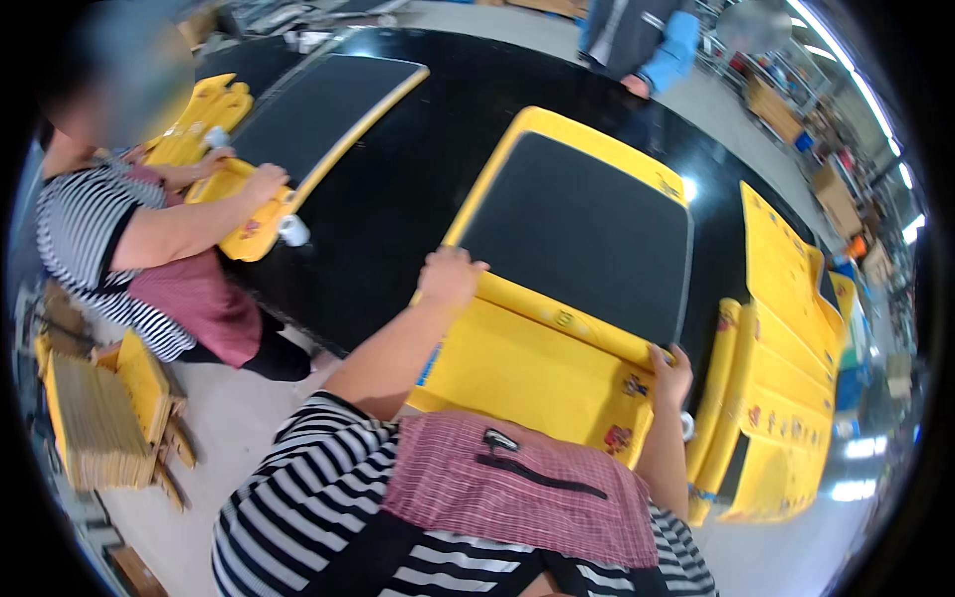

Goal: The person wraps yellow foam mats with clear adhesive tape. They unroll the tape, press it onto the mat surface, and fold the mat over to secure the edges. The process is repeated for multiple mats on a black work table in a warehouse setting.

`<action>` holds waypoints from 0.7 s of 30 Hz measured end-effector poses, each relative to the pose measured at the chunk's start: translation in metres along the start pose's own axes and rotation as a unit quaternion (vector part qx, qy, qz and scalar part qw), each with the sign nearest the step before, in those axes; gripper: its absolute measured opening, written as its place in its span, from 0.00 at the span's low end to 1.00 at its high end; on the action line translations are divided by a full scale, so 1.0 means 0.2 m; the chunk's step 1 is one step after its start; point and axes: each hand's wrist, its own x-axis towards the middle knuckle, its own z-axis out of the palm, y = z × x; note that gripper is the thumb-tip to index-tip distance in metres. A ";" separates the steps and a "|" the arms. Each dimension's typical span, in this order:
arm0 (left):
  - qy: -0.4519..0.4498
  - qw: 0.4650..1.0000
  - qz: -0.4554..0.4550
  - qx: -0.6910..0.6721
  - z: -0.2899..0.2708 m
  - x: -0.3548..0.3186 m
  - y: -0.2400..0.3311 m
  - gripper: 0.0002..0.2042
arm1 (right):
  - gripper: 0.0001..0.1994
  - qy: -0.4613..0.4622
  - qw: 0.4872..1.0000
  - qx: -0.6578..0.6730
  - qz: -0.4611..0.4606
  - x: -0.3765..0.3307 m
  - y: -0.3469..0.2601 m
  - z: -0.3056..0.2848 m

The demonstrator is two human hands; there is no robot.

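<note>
In front of me a large yellow sheet with a black panel (577, 229) lies on the dark table. Its near yellow part (537, 353) reaches to my apron, with a rounded fold or roll (565, 316) running across it. My left hand (450, 277) is closed at the left end of that fold, fingers curled. At the right end, my right hand (671, 373) grips the edge with its thumb on top. Small coloured pictures are printed on the near yellow part. A small white roll (686, 427) shows partly beside my right wrist.
Yellow sheets, some rolled (786, 348), lie along the table's right side. At left, a co-worker (179, 229) handles a yellow piece (249, 214) beside another black panel (318, 109). Another person (637, 45) stands across the table (448, 99). A stack of boards (99, 418) stands lower left.
</note>
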 end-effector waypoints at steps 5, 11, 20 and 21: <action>0.077 0.985 0.089 -0.124 0.06 0.04 -0.05 0.24 | 0.18 0.021 0.920 0.364 0.145 0.04 0.30 0.01; 0.039 0.986 0.063 -0.150 0.05 0.04 -0.07 0.24 | 0.19 0.032 0.933 0.331 0.139 0.02 0.27 0.04; 0.046 0.988 0.054 -0.140 0.07 0.06 -0.03 0.20 | 0.14 0.009 0.934 -0.213 -0.287 -0.06 0.15 0.20; 0.034 0.987 0.048 -0.150 0.05 0.05 -0.01 0.21 | 0.19 -0.030 0.923 -0.180 -0.340 -0.12 0.11 0.29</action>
